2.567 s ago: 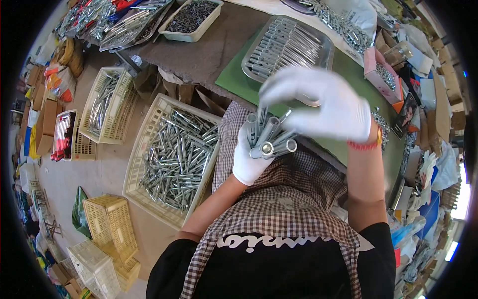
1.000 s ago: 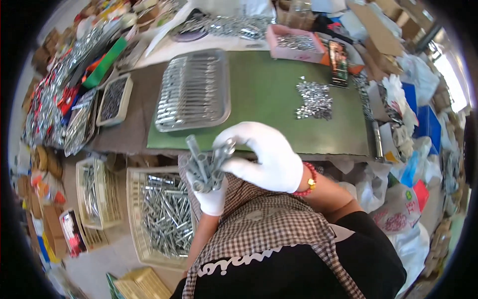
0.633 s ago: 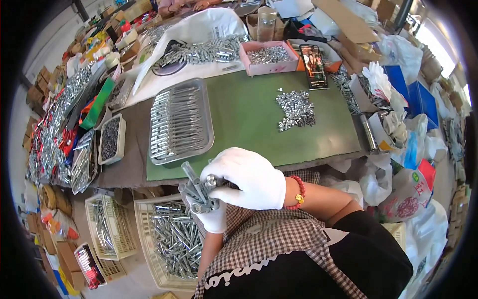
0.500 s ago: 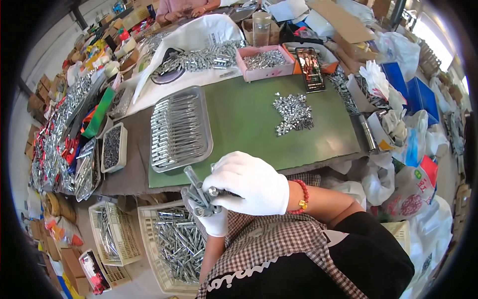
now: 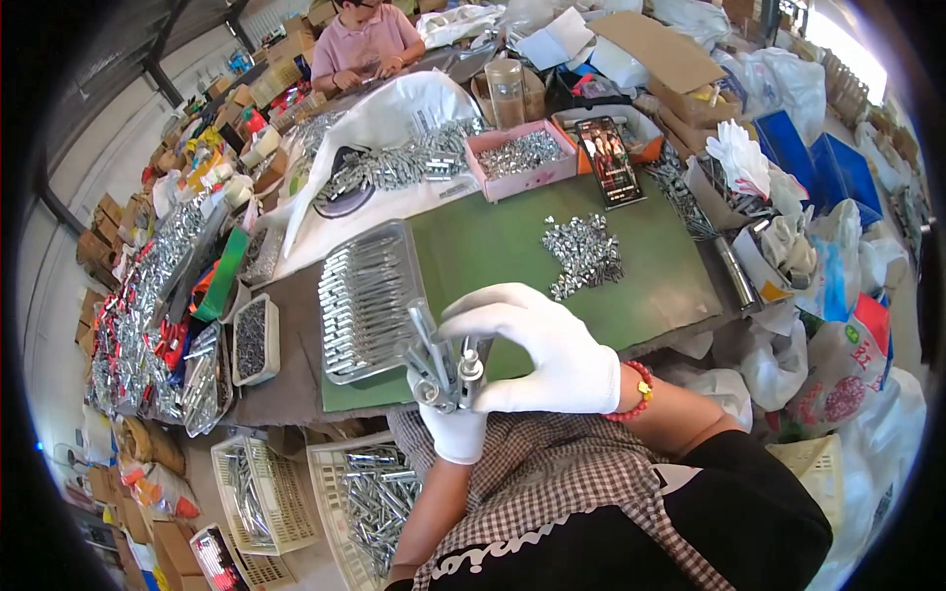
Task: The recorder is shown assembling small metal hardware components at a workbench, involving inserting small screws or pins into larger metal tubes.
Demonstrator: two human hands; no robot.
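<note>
My left hand (image 5: 456, 433), in a white glove, is closed around a bundle of shiny metal tubes (image 5: 422, 325) that point up at different angles. My right hand (image 5: 547, 350), gloved in white too, curves over the same bundle from the right. Its thumb and fingers are at a metal tube with a round tip (image 5: 471, 366); its fingertips are partly hidden behind the tubes. Just beyond my hands is a grey metal tray (image 5: 419, 258) with rows of slim metal tubes laid side by side. A pile of small silver metal pieces (image 5: 581, 254) lies on the green mat (image 5: 473, 236).
A pink box (image 5: 522, 163) of small metal parts and a propped phone (image 5: 609, 163) stand at the mat's far edge. Left of the tray is a white tub (image 5: 258, 340) of dark screws. Crates of tubes (image 5: 330, 492) sit below. A person (image 5: 365, 44) works across the table.
The view has shifted, so the table appears lower and more of the co-worker shows. My right hand has opened wider around the bundle, exposing the round-tipped tube between thumb and fingers.
</note>
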